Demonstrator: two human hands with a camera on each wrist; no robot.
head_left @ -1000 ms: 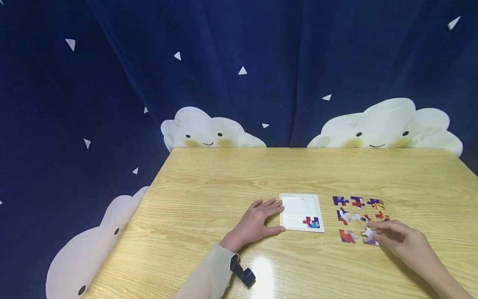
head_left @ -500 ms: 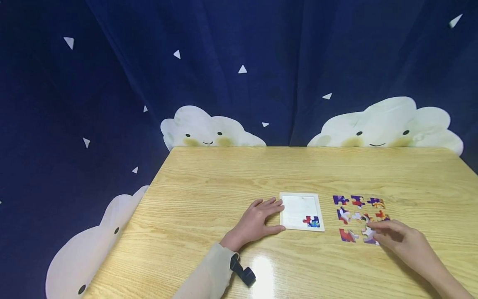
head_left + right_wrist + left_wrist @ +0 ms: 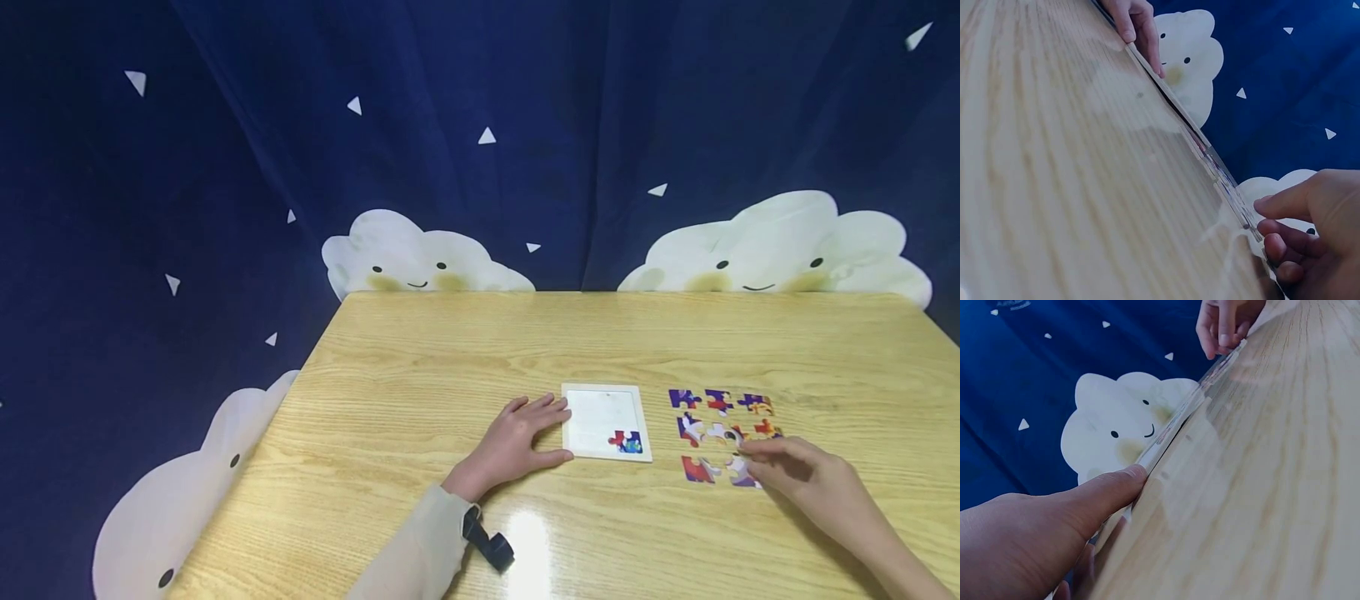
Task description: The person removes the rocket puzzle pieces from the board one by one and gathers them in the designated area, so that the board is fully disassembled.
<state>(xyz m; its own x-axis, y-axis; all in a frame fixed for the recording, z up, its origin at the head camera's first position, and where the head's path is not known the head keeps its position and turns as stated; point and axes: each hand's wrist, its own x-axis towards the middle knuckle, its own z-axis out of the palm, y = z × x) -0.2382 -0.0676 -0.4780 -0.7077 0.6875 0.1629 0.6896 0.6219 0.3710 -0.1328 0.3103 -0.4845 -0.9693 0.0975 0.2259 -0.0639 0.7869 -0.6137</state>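
Observation:
In the head view my left hand (image 3: 513,437) lies spread on the table, fingertips and thumb at the left edge of a white square puzzle tray (image 3: 567,421). A joined patch of red and blue jigsaw puzzle pieces (image 3: 630,443) sits in the tray's near right corner. My right hand (image 3: 813,483) is over loose jigsaw pieces (image 3: 699,469) laid out in rows right of the tray. Its thumb and index finger are bent toward a whitish piece (image 3: 741,473). In the right wrist view a small gap shows between thumb and index finger (image 3: 1294,200), with no piece visible in it.
The wooden table (image 3: 420,358) reaches back to a dark blue curtain (image 3: 450,100) with white triangles and smiling clouds. A black strap (image 3: 487,543) hangs from the left sleeve cuff.
The right fingertips have shifted very slightly over the whitish piece, more of which now shows. The left hand and the tray keep their places; the whole view has moved a little.

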